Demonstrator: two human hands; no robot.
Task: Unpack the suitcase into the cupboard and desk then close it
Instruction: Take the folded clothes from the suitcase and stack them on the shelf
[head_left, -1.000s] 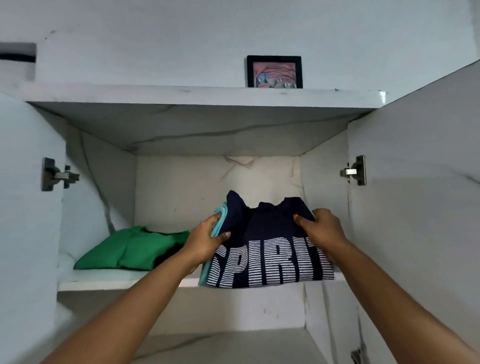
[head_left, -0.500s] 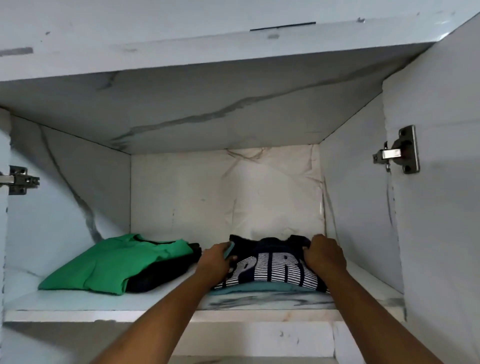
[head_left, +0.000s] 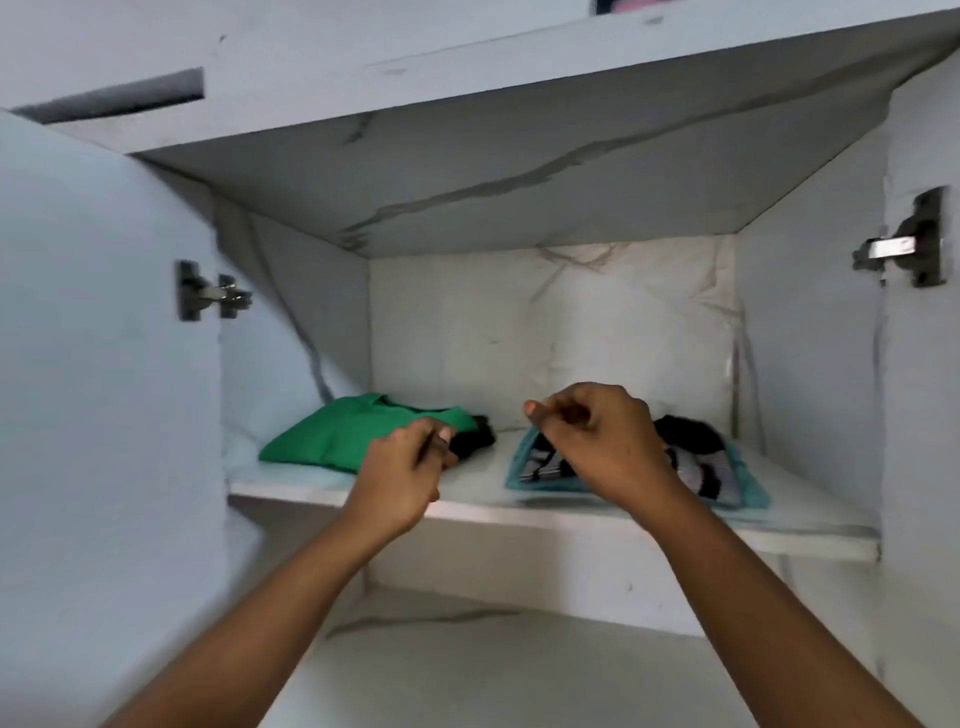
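Note:
A folded navy shirt with white striped letters (head_left: 698, 462) lies on a teal garment (head_left: 750, 491) on the right half of the cupboard shelf (head_left: 571, 512). A folded green garment (head_left: 353, 431) with a black one (head_left: 475, 441) beside it lies on the left half. My left hand (head_left: 405, 473) hovers in front of the green pile, fingers loosely curled, holding nothing. My right hand (head_left: 597, 441) hangs in front of the navy shirt, also loosely curled and empty, hiding part of the shirt. The suitcase is out of view.
The cupboard's left door (head_left: 93, 389) and right door (head_left: 924, 389) stand open, with metal hinges (head_left: 208, 296) on each side. A lower shelf (head_left: 493, 660) shows beneath. A picture frame's edge (head_left: 623, 5) peeks over the top board.
Both hands set the navy and teal pile down on the shelf, let go of it and drew back toward me. The view shifted right and down slightly.

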